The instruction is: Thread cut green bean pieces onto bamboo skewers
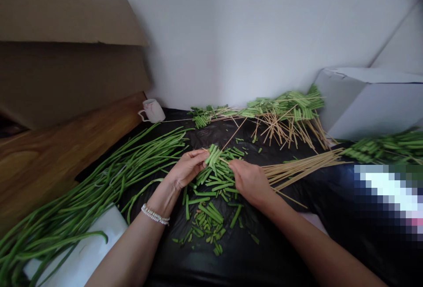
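Observation:
Near the middle of the view, several short green bean pieces (214, 155) sit side by side on a thin wooden skewer (224, 160). My left hand (190, 165) pinches the bean pieces at their left side, a bracelet on its wrist. My right hand (249, 180) is closed on the skewer's right end. Below both hands lies a loose pile of cut bean pieces (221, 183) on black plastic sheeting (205, 262). A bundle of bare skewers (297, 170) lies right of my right hand, partly hidden by it.
Long green beans (132, 163) spread across the left, over a white object (99, 243). Filled skewers (291, 106) are heaped at the back. A mug (153, 110), a cardboard box (66, 71) and a white box (370, 102) stand around. More bean pieces (390, 146) lie right.

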`<action>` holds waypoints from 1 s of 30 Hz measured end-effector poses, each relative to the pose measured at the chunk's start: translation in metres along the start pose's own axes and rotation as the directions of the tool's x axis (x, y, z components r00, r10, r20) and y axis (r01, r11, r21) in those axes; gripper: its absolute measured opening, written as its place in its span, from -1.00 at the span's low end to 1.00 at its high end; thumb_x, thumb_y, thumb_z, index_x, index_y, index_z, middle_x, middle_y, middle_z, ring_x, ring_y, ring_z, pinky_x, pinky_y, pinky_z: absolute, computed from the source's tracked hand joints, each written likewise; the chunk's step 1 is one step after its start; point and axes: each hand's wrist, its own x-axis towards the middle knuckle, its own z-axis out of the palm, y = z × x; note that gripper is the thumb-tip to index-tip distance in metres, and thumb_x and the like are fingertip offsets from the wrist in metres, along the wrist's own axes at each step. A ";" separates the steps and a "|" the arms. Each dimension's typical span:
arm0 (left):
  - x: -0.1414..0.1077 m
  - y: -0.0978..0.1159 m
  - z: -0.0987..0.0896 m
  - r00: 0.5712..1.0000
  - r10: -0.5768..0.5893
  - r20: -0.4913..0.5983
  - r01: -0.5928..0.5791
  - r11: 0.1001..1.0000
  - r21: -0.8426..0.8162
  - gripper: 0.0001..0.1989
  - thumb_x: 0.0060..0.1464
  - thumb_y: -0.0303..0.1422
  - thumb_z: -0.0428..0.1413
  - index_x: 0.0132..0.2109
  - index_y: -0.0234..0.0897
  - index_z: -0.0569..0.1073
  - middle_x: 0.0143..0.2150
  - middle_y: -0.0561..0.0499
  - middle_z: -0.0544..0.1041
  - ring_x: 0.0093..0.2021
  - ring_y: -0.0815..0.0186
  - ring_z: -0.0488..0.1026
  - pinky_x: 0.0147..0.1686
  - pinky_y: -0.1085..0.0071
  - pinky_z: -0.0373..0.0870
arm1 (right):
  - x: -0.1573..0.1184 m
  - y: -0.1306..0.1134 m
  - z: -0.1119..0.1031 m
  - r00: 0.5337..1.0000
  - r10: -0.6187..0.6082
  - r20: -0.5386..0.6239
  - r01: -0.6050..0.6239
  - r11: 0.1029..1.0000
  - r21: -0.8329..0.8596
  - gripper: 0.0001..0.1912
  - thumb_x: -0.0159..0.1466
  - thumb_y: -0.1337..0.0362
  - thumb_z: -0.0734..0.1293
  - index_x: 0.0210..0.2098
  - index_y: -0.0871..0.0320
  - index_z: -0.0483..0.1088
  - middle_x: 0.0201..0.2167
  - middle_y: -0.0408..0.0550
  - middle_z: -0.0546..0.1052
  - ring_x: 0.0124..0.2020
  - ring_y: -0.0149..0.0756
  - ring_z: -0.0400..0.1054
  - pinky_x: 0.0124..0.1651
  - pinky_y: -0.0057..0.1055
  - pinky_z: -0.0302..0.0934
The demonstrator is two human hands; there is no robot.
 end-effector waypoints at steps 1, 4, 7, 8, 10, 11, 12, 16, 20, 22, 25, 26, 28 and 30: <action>0.000 -0.001 0.001 1.000 0.000 0.010 0.000 1.000 0.002 -0.77 -0.24 -0.42 0.38 -0.36 -0.42 0.59 -0.37 -0.06 0.57 -0.38 0.41 0.45 -0.31 0.49 0.38 | 0.000 0.000 0.000 1.000 0.004 0.012 -0.004 1.000 0.003 -0.77 0.32 0.39 0.11 -0.28 0.14 0.39 -0.40 -0.13 0.50 -0.37 -0.39 0.35 -0.32 -0.48 0.06; -0.001 0.000 0.002 1.000 0.012 0.009 -0.012 1.000 0.002 -0.77 -0.26 -0.42 0.39 -0.37 -0.42 0.59 -0.39 -0.05 0.56 -0.40 0.42 0.44 -0.32 0.49 0.37 | 0.001 0.000 -0.001 1.000 -0.013 -0.006 0.013 0.999 -0.036 -0.76 0.32 0.39 0.12 -0.27 0.14 0.41 -0.41 -0.13 0.50 -0.39 -0.39 0.34 -0.33 -0.47 0.06; -0.003 0.003 0.004 1.000 0.013 -0.017 -0.013 0.999 0.033 -0.77 -0.23 -0.41 0.38 -0.36 -0.43 0.58 -0.41 -0.04 0.56 -0.46 0.46 0.41 -0.39 0.52 0.35 | 0.001 0.001 -0.002 0.996 -0.060 -0.063 0.054 0.995 -0.084 -0.75 0.32 0.40 0.12 -0.27 0.14 0.43 -0.45 -0.13 0.48 -0.43 -0.40 0.32 -0.35 -0.47 0.06; -0.003 0.005 0.005 1.000 0.009 -0.025 -0.008 0.999 0.046 -0.77 -0.23 -0.41 0.37 -0.36 -0.43 0.58 -0.42 -0.03 0.55 -0.49 0.49 0.38 -0.42 0.53 0.33 | 0.001 0.001 -0.003 0.993 -0.079 -0.083 0.071 0.993 -0.095 -0.74 0.31 0.41 0.12 -0.26 0.15 0.43 -0.46 -0.13 0.48 -0.44 -0.39 0.31 -0.34 -0.47 0.06; -0.004 0.007 0.006 0.999 0.000 -0.040 0.002 0.998 0.059 -0.77 -0.23 -0.41 0.38 -0.37 -0.42 0.58 -0.45 -0.01 0.53 -0.54 0.53 0.33 -0.48 0.55 0.29 | 0.001 0.001 -0.004 0.986 -0.114 -0.124 0.100 0.989 -0.108 -0.74 0.31 0.42 0.12 -0.24 0.17 0.44 -0.46 -0.11 0.48 -0.42 -0.38 0.32 -0.33 -0.47 0.08; -0.004 0.007 0.006 0.999 -0.001 -0.044 0.004 0.998 0.061 -0.77 -0.24 -0.40 0.38 -0.38 -0.42 0.57 -0.47 0.01 0.52 -0.56 0.54 0.31 -0.49 0.56 0.28 | 0.001 0.001 -0.004 0.982 -0.127 -0.142 0.112 0.987 -0.112 -0.73 0.31 0.42 0.12 -0.22 0.18 0.45 -0.45 -0.10 0.48 -0.40 -0.37 0.32 -0.32 -0.46 0.09; -0.005 0.008 0.007 0.999 0.000 -0.045 0.003 0.998 0.066 -0.77 -0.25 -0.40 0.38 -0.38 -0.41 0.57 -0.48 0.02 0.50 -0.57 0.54 0.30 -0.50 0.56 0.27 | 0.001 0.001 -0.004 0.978 -0.136 -0.157 0.119 0.986 -0.115 -0.73 0.31 0.42 0.12 -0.22 0.19 0.45 -0.44 -0.09 0.49 -0.39 -0.37 0.32 -0.31 -0.46 0.09; -0.005 0.011 0.003 0.998 0.057 0.002 -0.056 0.981 0.188 -0.77 -0.19 -0.32 0.35 -0.36 -0.37 0.57 -0.48 0.04 0.48 -0.53 0.51 0.31 -0.47 0.56 0.25 | 0.002 0.005 -0.002 0.975 -0.120 -0.185 0.102 0.990 -0.101 -0.73 0.32 0.41 0.12 -0.23 0.19 0.45 -0.42 -0.08 0.50 -0.36 -0.37 0.34 -0.28 -0.47 0.10; -0.009 0.024 -0.009 0.983 0.164 0.087 -0.184 0.794 0.580 -0.79 -0.13 -0.27 0.31 -0.37 -0.33 0.57 -0.44 0.00 0.51 -0.46 0.43 0.35 -0.42 0.52 0.26 | 0.003 0.012 -0.003 0.974 -0.052 -0.221 0.030 0.995 -0.099 -0.76 0.33 0.40 0.14 -0.24 0.18 0.44 -0.38 -0.07 0.52 -0.33 -0.39 0.36 -0.27 -0.50 0.10; -0.013 0.031 -0.016 0.974 0.013 0.224 -0.178 0.656 0.734 -0.80 -0.14 -0.26 0.30 -0.41 -0.32 0.57 -0.48 -0.01 0.51 -0.48 0.38 0.35 -0.44 0.48 0.26 | 0.003 0.014 -0.004 0.972 -0.044 -0.230 0.019 0.994 -0.110 -0.76 0.32 0.40 0.15 -0.23 0.17 0.44 -0.37 -0.07 0.52 -0.33 -0.40 0.36 -0.27 -0.51 0.09; -0.019 0.038 -0.027 0.910 -0.201 0.362 -0.232 0.477 0.848 -0.78 -0.21 -0.26 0.32 -0.37 -0.29 0.58 -0.46 -0.01 0.52 -0.45 0.32 0.38 -0.44 0.47 0.26 | 0.003 0.013 -0.005 0.972 -0.067 -0.224 0.038 0.991 -0.131 -0.76 0.32 0.40 0.15 -0.23 0.17 0.45 -0.39 -0.08 0.52 -0.34 -0.41 0.36 -0.29 -0.52 0.07; -0.020 0.039 -0.030 0.907 -0.204 0.368 -0.261 0.413 0.872 -0.78 -0.23 -0.28 0.33 -0.37 -0.28 0.59 -0.44 -0.01 0.52 -0.44 0.32 0.39 -0.44 0.48 0.25 | 0.003 0.012 -0.005 0.972 -0.075 -0.223 0.045 0.989 -0.138 -0.76 0.33 0.40 0.15 -0.23 0.17 0.45 -0.40 -0.09 0.51 -0.35 -0.41 0.35 -0.30 -0.52 0.07; -0.021 0.040 -0.035 0.919 -0.188 0.345 -0.288 0.277 0.917 -0.79 -0.25 -0.31 0.32 -0.37 -0.26 0.58 -0.43 0.02 0.52 -0.42 0.32 0.39 -0.43 0.49 0.25 | 0.003 0.011 -0.004 0.971 -0.089 -0.223 0.056 0.987 -0.149 -0.76 0.33 0.39 0.15 -0.23 0.17 0.45 -0.41 -0.10 0.51 -0.37 -0.41 0.34 -0.32 -0.51 0.06; -0.020 0.041 -0.039 0.930 -0.196 0.310 -0.283 0.158 0.946 -0.81 -0.26 -0.33 0.30 -0.37 -0.24 0.58 -0.43 0.04 0.52 -0.41 0.32 0.39 -0.39 0.49 0.25 | 0.003 0.011 -0.004 0.969 -0.097 -0.229 0.061 0.985 -0.160 -0.76 0.33 0.38 0.15 -0.25 0.18 0.45 -0.43 -0.10 0.50 -0.39 -0.41 0.33 -0.33 -0.50 0.04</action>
